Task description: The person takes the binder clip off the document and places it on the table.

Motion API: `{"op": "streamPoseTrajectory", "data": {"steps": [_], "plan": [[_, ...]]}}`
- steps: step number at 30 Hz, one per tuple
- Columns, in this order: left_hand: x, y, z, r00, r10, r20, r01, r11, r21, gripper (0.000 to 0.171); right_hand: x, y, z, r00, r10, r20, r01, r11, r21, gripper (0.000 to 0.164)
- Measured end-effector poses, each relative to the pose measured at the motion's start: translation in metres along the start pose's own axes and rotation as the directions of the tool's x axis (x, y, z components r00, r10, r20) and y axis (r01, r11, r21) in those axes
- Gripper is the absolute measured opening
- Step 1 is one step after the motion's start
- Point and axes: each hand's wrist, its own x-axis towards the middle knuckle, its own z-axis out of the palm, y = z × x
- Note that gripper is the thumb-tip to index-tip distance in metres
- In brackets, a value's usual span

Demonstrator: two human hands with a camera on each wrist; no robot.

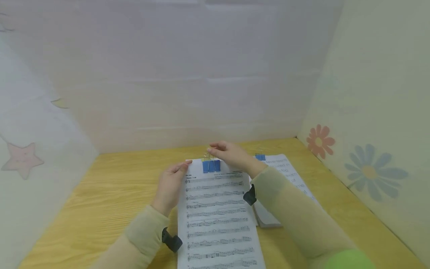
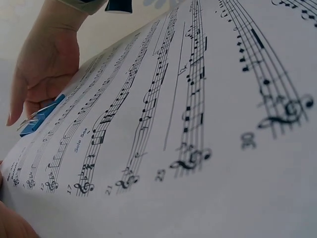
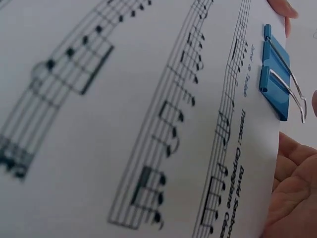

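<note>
Blue clip (image 1: 211, 166) sits on the far edge of the sheet music (image 1: 216, 209), whose near end is cut off in the head view. The left hand (image 1: 169, 186) pinches the far left corner, fingers mostly hidden. The right hand (image 1: 233, 154) is at the clip's wire handles (image 3: 291, 74); whether it grips them, I cannot tell. To the right, a paper stack (image 1: 292, 174) lies on the desk (image 1: 111, 190), partly covered by the right sleeve (image 1: 289, 209), its print blurred.
</note>
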Motion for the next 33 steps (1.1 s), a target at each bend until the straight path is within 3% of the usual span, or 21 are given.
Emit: {"op": "streamPoseTrajectory", "data": {"steps": [8,14,21,33], "plan": [[-0.004,-0.001,0.012,0.998,0.019,0.064,-0.015,0.998,-0.058,0.033,0.003,-0.002,-0.006,0.989,0.082,0.124,-0.078,0.996,-0.034,0.069],[-0.005,-0.002,0.012,0.999,-0.008,0.047,0.01,0.999,-0.031,0.033,0.006,-0.002,-0.006,0.982,0.072,0.176,-0.087,0.993,0.079,0.059],[-0.006,-0.003,0.01,0.999,-0.037,0.035,0.038,0.999,-0.018,0.039,0.007,-0.001,-0.009,0.972,0.075,0.221,-0.122,0.971,0.206,0.063],[-0.006,-0.005,0.009,0.998,-0.035,0.043,0.036,0.999,-0.028,0.043,0.007,-0.003,-0.015,0.964,0.094,0.251,-0.162,0.95,0.268,0.046]]}}
